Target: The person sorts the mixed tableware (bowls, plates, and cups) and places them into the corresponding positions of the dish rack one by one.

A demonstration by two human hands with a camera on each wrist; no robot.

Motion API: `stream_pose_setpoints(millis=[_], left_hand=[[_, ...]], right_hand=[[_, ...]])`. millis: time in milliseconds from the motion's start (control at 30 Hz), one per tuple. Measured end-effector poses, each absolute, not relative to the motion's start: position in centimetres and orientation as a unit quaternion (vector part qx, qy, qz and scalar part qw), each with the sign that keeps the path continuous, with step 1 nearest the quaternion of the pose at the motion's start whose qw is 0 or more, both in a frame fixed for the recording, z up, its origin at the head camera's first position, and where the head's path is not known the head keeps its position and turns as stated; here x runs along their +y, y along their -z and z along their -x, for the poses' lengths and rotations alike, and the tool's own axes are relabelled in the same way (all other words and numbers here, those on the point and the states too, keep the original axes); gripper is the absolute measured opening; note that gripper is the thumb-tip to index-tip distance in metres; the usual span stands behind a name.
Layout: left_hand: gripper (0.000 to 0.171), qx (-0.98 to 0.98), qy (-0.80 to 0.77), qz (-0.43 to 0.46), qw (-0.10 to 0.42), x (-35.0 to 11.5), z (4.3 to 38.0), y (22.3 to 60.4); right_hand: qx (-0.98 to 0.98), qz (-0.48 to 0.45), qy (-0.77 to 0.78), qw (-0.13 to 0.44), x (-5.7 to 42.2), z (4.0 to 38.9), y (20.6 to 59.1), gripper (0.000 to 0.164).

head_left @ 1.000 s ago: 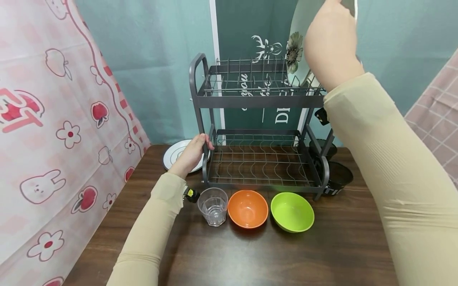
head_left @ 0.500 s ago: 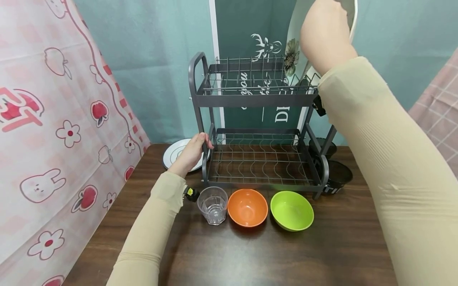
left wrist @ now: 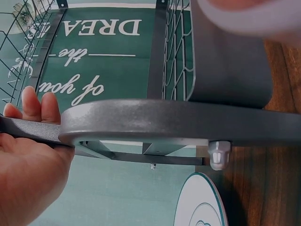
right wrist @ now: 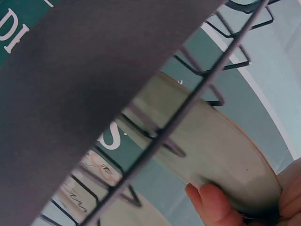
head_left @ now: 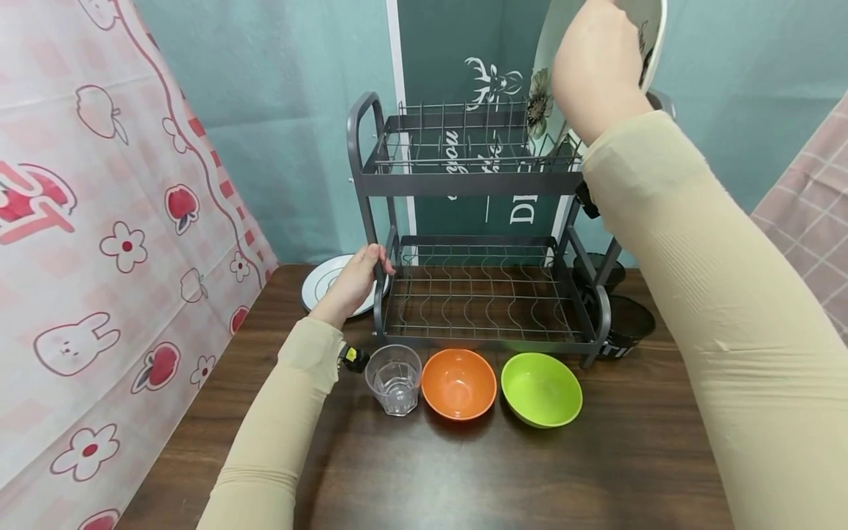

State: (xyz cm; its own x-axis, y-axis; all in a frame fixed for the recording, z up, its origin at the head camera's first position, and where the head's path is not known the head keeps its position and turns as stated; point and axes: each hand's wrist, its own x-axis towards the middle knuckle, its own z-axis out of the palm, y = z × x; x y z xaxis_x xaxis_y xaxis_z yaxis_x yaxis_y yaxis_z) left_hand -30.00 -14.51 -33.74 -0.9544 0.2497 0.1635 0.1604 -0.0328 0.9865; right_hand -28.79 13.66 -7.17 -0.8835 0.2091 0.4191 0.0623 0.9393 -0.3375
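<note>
My left hand (head_left: 353, 285) grips the left upright of a dark grey two-tier dish rack (head_left: 470, 185). In the left wrist view, the fingers (left wrist: 32, 106) wrap round its bar. High at the rack's right side, my right hand (head_left: 599, 77) holds a pale plate (head_left: 539, 103) with a flower print, tilted on edge with its lower edge among the top tier's wires. The right wrist view shows fingertips (right wrist: 218, 202) on that plate near its rim; the top of the plate lies beyond the head view. Another pale dish (right wrist: 91, 183) with script stands behind the wires.
A clear glass (head_left: 394, 379), an orange bowl (head_left: 459, 384) and a green bowl (head_left: 541, 390) line up before the rack. A white plate (head_left: 324, 283) lies behind my left wrist. Black cups (head_left: 626, 327) stand right of the rack. Curtains hang behind and at both sides.
My right hand has shifted slightly left with the plate, which sits a little differently tilted at the top tier. The left hand keeps its place on the upright.
</note>
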Motion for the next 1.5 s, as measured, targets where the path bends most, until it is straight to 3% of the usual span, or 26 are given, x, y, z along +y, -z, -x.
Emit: stream_pose_setpoints(millis=[733, 1500], left_hand=[[0.039, 0.695, -0.701, -0.152, 0.038, -14.5, 29.9, 33.7], [0.036, 0.703, -0.695, -0.147, 0.04, -14.7, 29.9, 33.7]], right_hand=[[-0.954, 0.097, -0.205, 0.199, 14.1, 29.1, 7.9, 0.063], [-0.945, 0.108, -0.232, 0.203, 14.3, 29.5, 9.2, 0.054]])
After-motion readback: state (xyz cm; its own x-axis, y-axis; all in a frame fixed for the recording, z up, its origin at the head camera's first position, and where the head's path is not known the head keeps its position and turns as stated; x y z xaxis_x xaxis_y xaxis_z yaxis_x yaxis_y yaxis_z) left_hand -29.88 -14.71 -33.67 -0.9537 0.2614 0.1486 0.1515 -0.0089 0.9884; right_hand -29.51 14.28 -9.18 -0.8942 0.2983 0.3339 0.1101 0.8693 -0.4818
